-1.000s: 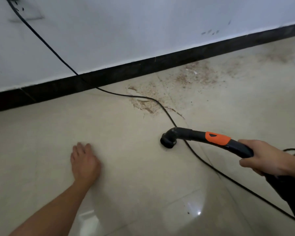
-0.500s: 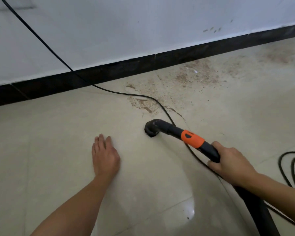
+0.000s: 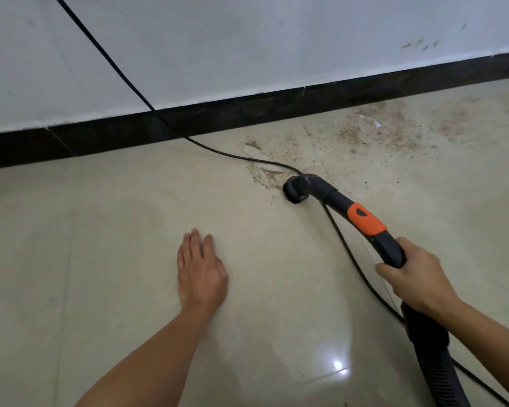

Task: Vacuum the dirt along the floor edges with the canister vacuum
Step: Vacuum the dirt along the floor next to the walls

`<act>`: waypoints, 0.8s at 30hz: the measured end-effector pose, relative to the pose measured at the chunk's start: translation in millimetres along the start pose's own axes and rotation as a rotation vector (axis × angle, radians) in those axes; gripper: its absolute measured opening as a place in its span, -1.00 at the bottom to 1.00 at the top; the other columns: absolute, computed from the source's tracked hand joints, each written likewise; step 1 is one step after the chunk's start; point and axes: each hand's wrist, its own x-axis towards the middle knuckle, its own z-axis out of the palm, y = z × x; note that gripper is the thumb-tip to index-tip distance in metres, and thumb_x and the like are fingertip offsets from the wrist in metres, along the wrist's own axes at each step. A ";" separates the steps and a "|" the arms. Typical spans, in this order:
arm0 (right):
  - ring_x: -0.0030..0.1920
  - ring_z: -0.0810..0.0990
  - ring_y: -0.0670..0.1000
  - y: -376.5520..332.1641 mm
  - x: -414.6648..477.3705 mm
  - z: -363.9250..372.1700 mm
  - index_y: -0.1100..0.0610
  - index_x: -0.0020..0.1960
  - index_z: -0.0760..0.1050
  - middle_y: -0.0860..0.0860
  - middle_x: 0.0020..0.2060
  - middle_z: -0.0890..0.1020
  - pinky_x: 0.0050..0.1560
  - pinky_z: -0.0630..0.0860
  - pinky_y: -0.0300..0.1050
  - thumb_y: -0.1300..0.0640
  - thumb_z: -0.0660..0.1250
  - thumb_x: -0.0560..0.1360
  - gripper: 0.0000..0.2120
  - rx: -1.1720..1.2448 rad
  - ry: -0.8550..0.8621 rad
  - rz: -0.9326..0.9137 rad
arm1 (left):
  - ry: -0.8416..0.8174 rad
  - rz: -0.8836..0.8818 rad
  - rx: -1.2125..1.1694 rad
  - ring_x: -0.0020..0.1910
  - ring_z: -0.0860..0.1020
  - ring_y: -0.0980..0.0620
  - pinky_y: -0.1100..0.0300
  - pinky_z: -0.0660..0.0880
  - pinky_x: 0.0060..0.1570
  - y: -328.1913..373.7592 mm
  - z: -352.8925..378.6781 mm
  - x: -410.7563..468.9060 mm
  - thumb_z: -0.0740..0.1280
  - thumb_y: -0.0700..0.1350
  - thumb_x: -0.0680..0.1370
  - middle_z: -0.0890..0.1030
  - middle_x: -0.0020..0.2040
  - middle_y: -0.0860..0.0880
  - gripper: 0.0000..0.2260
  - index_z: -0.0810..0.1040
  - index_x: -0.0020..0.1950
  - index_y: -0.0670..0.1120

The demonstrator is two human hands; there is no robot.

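Note:
My right hand (image 3: 415, 277) grips the black vacuum handle (image 3: 388, 245) just below its orange band (image 3: 365, 220). The round nozzle (image 3: 296, 190) sits on the beige tile floor at the near edge of a brown dirt patch (image 3: 268, 174). More dirt (image 3: 373, 127) is spread along the floor by the black baseboard (image 3: 247, 113) to the right. The ribbed hose (image 3: 441, 374) runs from the handle off the bottom right. My left hand (image 3: 200, 271) rests flat on the floor, fingers straight, left of the nozzle and apart from it.
A black power cord (image 3: 124, 74) comes down the white wall (image 3: 247, 39), crosses the baseboard and runs on the floor under the nozzle and handle toward the bottom right. A light glare (image 3: 338, 365) shines on the tiles near me.
My right hand has pushed the nozzle forward toward the wall until it reaches the brown dirt patch. My left hand stays flat on the floor. The view has shifted left.

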 end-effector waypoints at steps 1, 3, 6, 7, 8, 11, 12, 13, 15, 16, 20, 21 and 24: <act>-0.44 0.58 0.17 -0.7 1.7 1.5 0.05 -0.20 0.41 0.12 -0.43 0.56 -0.37 0.55 0.04 0.20 0.42 0.36 -0.82 0.013 0.004 0.002 | -0.003 -0.004 -0.002 0.46 0.26 -0.26 -0.12 0.21 0.44 0.4 0.0 0.0 0.23 -0.24 0.51 0.34 0.44 -0.29 -0.58 0.43 0.38 -0.24; -0.48 0.57 0.16 -3.4 2.9 4.9 0.06 -0.21 0.40 0.12 -0.45 0.56 -0.42 0.53 0.00 0.20 0.41 0.36 -0.82 0.025 -0.002 -0.005 | 0.002 0.000 0.001 0.46 0.27 -0.26 -0.12 0.22 0.43 0.2 0.7 -0.3 0.27 -0.25 0.50 0.35 0.44 -0.29 -0.58 0.43 0.37 -0.24; -0.48 0.57 0.16 -12.0 8.7 7.4 0.06 -0.20 0.40 0.12 -0.46 0.56 -0.39 0.55 0.04 0.21 0.41 0.35 -0.82 0.023 -0.044 -0.034 | 0.009 -0.001 0.003 0.45 0.27 -0.26 -0.12 0.23 0.43 -0.3 1.3 -0.6 0.27 -0.25 0.50 0.35 0.43 -0.29 -0.59 0.44 0.36 -0.24; -0.48 0.58 0.16 -15.6 12.9 7.8 0.07 -0.19 0.41 0.12 -0.45 0.56 -0.38 0.56 0.05 0.20 0.41 0.36 -0.83 0.023 -0.035 -0.035 | 0.009 -0.002 0.005 0.45 0.27 -0.26 -0.12 0.23 0.43 -0.5 1.6 -0.7 0.27 -0.25 0.50 0.36 0.43 -0.29 -0.59 0.44 0.36 -0.24; -0.46 0.58 0.18 -19.5 17.4 8.4 0.08 -0.18 0.41 0.13 -0.44 0.57 -0.36 0.57 0.06 0.19 0.40 0.36 -0.84 0.023 -0.019 -0.030 | 0.009 -0.002 0.006 0.45 0.28 -0.26 -0.12 0.24 0.43 -0.7 1.9 -0.6 0.27 -0.25 0.50 0.36 0.43 -0.29 -0.59 0.44 0.36 -0.24; -0.39 0.59 0.22 -32.1 28.3 12.6 0.08 -0.17 0.40 0.15 -0.38 0.57 -0.31 0.59 0.09 0.17 0.40 0.35 -0.83 0.013 -0.032 -0.046 | 0.005 -0.007 0.008 0.46 0.27 -0.26 -0.12 0.23 0.43 -0.7 2.7 -0.3 0.27 -0.25 0.50 0.36 0.43 -0.29 -0.59 0.44 0.36 -0.23; -0.39 0.59 0.20 -35.9 31.0 13.7 0.07 -0.17 0.40 0.13 -0.38 0.57 -0.32 0.59 0.07 0.17 0.40 0.35 -0.83 0.006 -0.050 -0.067 | 0.000 -0.010 0.011 0.46 0.27 -0.25 -0.12 0.23 0.43 -0.4 2.7 -0.2 0.27 -0.25 0.50 0.35 0.44 -0.28 -0.58 0.44 0.37 -0.23; -0.40 0.59 0.19 -39.0 34.1 14.6 0.06 -0.17 0.41 0.12 -0.39 0.57 -0.32 0.60 0.07 0.17 0.40 0.34 -0.83 -0.005 -0.056 -0.086 | -0.003 -0.012 0.015 0.46 0.27 -0.25 -0.12 0.23 0.43 -0.5 2.7 -0.2 0.27 -0.24 0.50 0.35 0.44 -0.28 -0.58 0.44 0.37 -0.23; -0.38 0.60 0.19 -44.0 40.2 17.0 0.06 -0.17 0.40 0.11 -0.39 0.57 -0.29 0.60 0.08 0.15 0.40 0.34 -0.83 -0.014 -0.029 -0.094 | -0.005 -0.013 0.019 0.45 0.28 -0.25 -0.11 0.24 0.43 -0.6 2.6 -0.5 0.28 -0.24 0.50 0.36 0.44 -0.28 -0.58 0.44 0.37 -0.23; -0.38 0.60 0.19 -46.7 43.0 18.9 0.07 -0.16 0.40 0.11 -0.38 0.58 -0.29 0.60 0.08 0.15 0.39 0.34 -0.83 -0.017 -0.016 -0.093 | -0.001 -0.011 0.021 0.45 0.29 -0.25 -0.11 0.24 0.43 -0.5 2.5 -0.7 0.28 -0.24 0.50 0.36 0.43 -0.28 -0.58 0.44 0.37 -0.23; -0.36 0.57 0.13 -59.3 53.4 30.9 0.04 -0.14 0.40 0.07 -0.37 0.57 -0.30 0.54 0.00 0.13 0.40 0.34 -0.81 -0.069 -0.045 -0.141 | 0.009 -0.006 0.024 0.44 0.31 -0.26 -0.11 0.26 0.42 -0.2 2.8 -0.5 0.30 -0.25 0.48 0.38 0.42 -0.29 -0.58 0.46 0.35 -0.24; -0.36 0.56 0.12 -62.2 56.9 33.1 0.04 -0.13 0.40 0.06 -0.37 0.56 -0.31 0.51 -0.02 0.13 0.40 0.35 -0.81 -0.065 -0.034 -0.138 | 0.003 -0.008 0.023 0.45 0.30 -0.26 -0.11 0.25 0.42 -0.1 2.7 -0.4 0.29 -0.25 0.49 0.38 0.42 -0.29 -0.58 0.45 0.36 -0.24; -0.35 0.53 0.11 -74.0 67.9 41.1 0.03 -0.11 0.39 0.05 -0.35 0.54 -0.33 0.43 -0.06 0.11 0.40 0.36 -0.80 -0.074 -0.005 -0.134 | -0.011 -0.010 0.033 0.46 0.27 -0.24 -0.10 0.23 0.44 -0.4 3.2 0.5 0.25 -0.23 0.50 0.36 0.44 -0.27 -0.57 0.44 0.38 -0.22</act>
